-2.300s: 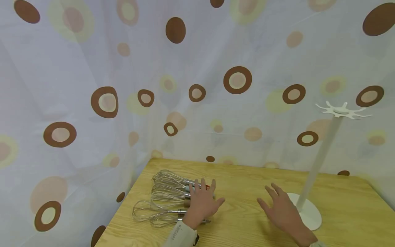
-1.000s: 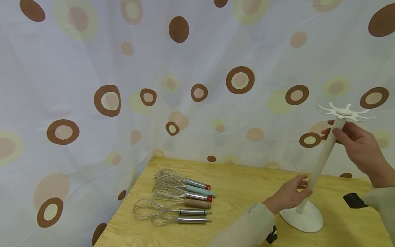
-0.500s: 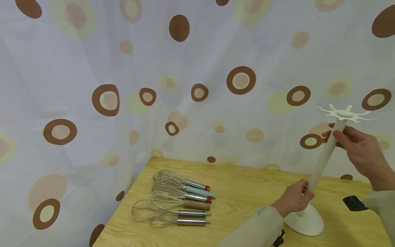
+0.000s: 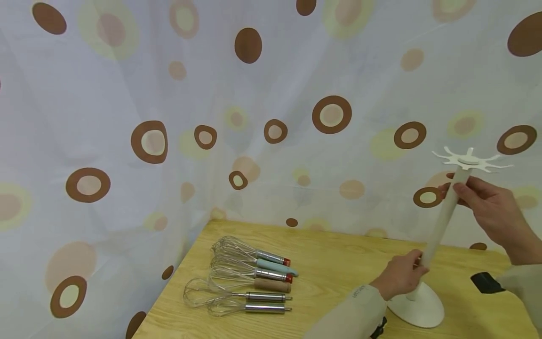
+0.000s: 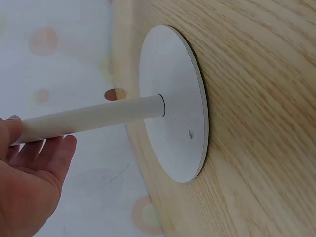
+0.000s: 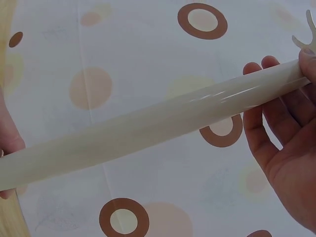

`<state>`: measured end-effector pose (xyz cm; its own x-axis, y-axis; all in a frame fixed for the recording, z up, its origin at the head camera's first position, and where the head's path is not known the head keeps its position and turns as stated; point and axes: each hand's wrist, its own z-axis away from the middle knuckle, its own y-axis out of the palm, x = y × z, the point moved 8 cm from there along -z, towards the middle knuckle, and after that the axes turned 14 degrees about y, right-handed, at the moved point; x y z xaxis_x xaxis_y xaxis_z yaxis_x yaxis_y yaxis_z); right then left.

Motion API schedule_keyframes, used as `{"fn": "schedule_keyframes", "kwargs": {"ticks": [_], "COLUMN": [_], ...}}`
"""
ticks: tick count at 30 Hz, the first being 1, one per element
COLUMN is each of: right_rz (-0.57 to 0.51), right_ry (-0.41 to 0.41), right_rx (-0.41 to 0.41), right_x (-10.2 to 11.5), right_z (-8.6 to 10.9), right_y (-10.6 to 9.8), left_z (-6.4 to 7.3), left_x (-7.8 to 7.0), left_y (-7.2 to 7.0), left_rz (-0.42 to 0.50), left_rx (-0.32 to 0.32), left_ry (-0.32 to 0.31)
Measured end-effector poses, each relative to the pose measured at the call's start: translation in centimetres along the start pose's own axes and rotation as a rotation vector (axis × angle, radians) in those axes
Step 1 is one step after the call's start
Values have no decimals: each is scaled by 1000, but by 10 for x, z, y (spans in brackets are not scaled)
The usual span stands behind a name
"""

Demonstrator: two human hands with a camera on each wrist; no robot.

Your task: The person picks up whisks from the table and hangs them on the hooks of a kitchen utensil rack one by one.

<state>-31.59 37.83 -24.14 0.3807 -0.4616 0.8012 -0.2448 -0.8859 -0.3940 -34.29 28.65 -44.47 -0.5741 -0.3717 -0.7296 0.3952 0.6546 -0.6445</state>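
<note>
Plainly, a stand (image 4: 442, 226) (white) in both hands (image 4: 399, 275) (image 4: 496, 212).

The left hand (image 4: 398, 278) hides part of the pole (image 4: 442, 221); lettering (image 4: 361, 291) on the left sleeve (image 4: 347, 316) is too small to read. The right wrist view cuts off the hooked top (image 4: 468, 160).

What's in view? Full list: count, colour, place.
sheet: 1, off-white with brown, peach, yellow spots; left and back
table: 1, light wood, in front of sheet
stand: 1, white, on table, right
whisks: 6, wire heads, handles silver (two red-tipped), pale blue, brown; on table, left
black pieces: 2, black, by sleeves
sleeves: 2, off-white, lower right
left hand: 1, bare, gripping stand low
right hand: 1, bare, gripping stand near top
</note>
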Motion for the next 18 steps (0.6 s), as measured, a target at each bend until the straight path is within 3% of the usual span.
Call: {"fn": "schedule_keyframes", "kwargs": {"ticks": [5,10,18], "right_rz": [4,10,-182], "right_ry": [28,41,-46], "right_rx": [-19,-7,140], "right_x": [0,4,30], "right_z": [-3,-7,-8], "right_y": [0,11,49], "left_z": [0,8,34], "left_x": [2,9,23], "left_y": [-3,-14,-41], "left_rz": [-36,-37,-62], "left_rx": [53,64,94], "left_ry": [36,85,207]}}
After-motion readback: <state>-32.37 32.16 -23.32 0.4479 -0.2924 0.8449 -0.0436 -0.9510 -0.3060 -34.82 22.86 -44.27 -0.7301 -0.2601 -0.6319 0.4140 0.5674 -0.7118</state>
